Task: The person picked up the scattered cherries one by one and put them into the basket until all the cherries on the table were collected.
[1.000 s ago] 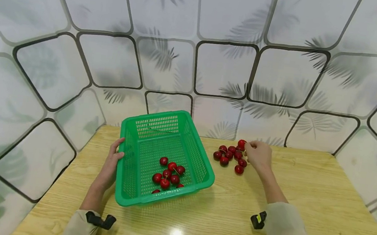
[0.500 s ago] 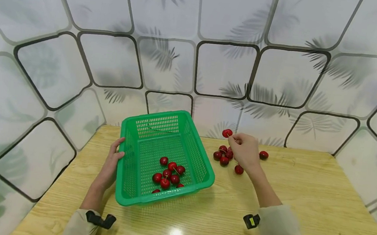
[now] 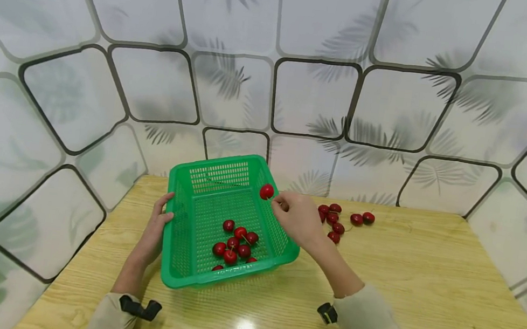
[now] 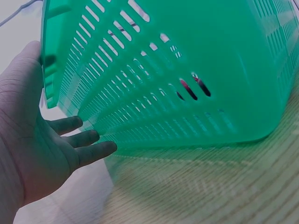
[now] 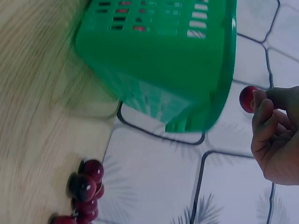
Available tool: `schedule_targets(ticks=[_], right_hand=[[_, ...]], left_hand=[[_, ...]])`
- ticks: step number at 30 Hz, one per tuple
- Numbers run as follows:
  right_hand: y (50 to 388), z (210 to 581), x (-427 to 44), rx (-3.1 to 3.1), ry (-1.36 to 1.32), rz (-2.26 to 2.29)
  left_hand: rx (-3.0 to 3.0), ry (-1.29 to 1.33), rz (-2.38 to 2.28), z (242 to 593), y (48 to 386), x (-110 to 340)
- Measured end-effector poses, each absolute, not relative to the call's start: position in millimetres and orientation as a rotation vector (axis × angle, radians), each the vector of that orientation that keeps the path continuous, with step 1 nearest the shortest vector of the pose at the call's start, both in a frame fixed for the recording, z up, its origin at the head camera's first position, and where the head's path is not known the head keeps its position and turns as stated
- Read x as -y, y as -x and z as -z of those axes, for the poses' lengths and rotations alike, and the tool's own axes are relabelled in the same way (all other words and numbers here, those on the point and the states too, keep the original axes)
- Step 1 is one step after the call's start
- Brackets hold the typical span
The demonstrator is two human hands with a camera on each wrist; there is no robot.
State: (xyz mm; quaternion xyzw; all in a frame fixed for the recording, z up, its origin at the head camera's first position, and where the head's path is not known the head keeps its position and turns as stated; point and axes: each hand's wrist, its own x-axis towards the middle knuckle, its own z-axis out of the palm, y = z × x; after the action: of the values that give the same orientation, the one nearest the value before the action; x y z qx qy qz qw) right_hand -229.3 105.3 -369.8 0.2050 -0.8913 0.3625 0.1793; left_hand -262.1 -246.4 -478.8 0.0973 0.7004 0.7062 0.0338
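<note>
A red cherry (image 3: 267, 191) hangs at the fingertips of my right hand (image 3: 299, 218), over the right rim of the green plastic basket (image 3: 172, 280). Thumb and forefinger pinch it by its stem; the right wrist view also shows this cherry (image 5: 248, 99) beside the right hand (image 5: 280, 135). My left hand (image 3: 154, 231) touches the basket's left side. In the left wrist view, the left hand (image 4: 39, 149) has several fingers stretched out against the slotted wall. Several dark red cherries (image 3: 230, 257) lie in the near part of the basket.
Several loose cherries (image 3: 332, 218) lie on the wooden table (image 3: 417, 274) right of the basket, some partly hidden by my right hand. A pair of cherries (image 3: 356, 219) lies farther right. A patterned backdrop (image 3: 315, 100) rises behind the table.
My right hand has lifted the cherry from the pile and carried it left to the basket's rim. Two cherries now lie apart at the pile's right. The left hand and basket stay put.
</note>
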Motion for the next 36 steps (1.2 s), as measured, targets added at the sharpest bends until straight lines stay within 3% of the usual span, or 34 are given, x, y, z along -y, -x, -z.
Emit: schedule_targets(ticks=[16, 36], right_hand=[[229, 398, -30, 2.860, -0.819, -0.679], [239, 426, -14, 2.966, -0.836, -0.526]], left_hand=[[-2.168, -0.324, -2.178, 480, 263, 247], [-2.170, -0.309, -2.175, 481, 263, 247]])
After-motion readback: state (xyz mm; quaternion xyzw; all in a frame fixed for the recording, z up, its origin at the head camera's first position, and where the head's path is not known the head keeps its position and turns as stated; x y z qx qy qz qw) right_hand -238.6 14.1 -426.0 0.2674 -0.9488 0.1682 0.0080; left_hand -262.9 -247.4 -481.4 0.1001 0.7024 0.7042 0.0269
